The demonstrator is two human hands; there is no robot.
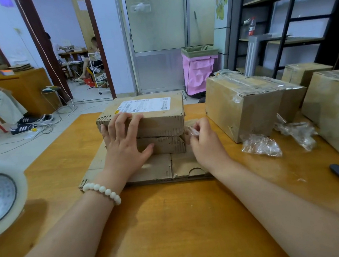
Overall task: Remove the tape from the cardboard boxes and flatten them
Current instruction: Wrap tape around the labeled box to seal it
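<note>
Left hand [123,142] — fingers spread, pressing the box [159,121] on the desk [175,222]. Right hand [204,143] pinches tape [192,131] at the box's right end. White label [145,105] beyond the hands — print unreadable.

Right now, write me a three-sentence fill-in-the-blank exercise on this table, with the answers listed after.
The left hand rests on the cardboard box bearing a white shipping ____.
The right hand pinches a piece of clear ____ beside that box.
The left wrist wears a bracelet of white ____.
Missing words: label; tape; beads.
</note>
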